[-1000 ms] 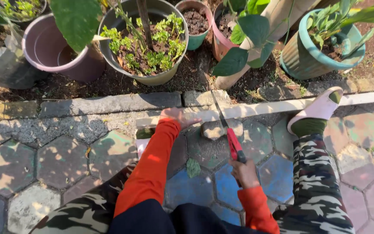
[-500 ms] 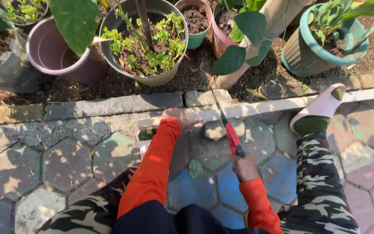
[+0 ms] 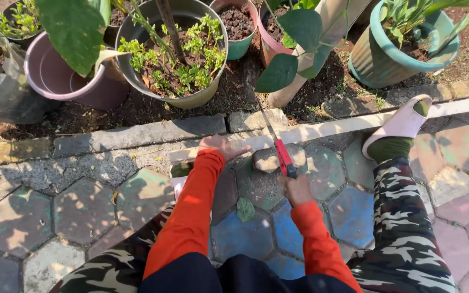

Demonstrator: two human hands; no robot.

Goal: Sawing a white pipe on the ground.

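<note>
- The hand saw [image 3: 276, 142] has slid back a little toward the person since a moment ago, and the right hand [image 3: 295, 189] has come back with it.
- The left hand [image 3: 219, 146] has stayed where it was, pressed on the long pale strip [image 3: 332, 128].
- The left hand lies flat and open, palm down, with its fingers spread on the strip. It is not gripping anything.
- The right hand is closed tight around the saw's red handle.
- The thin blade points away from the person and crosses the strip, just to the right of the left hand.
- The strip lies along the stone kerb [image 3: 137, 135], at the edge of the coloured paving [image 3: 39, 217].
- A rough stone [image 3: 267, 160] sits under the saw, near both hands.
- A foot in a pink sandal [image 3: 397, 126] rests on the strip, off to the right.
- Behind the kerb stands a grey pot [image 3: 191, 100] with small green plants, and a teal pot [image 3: 381, 59] farther right.
</note>
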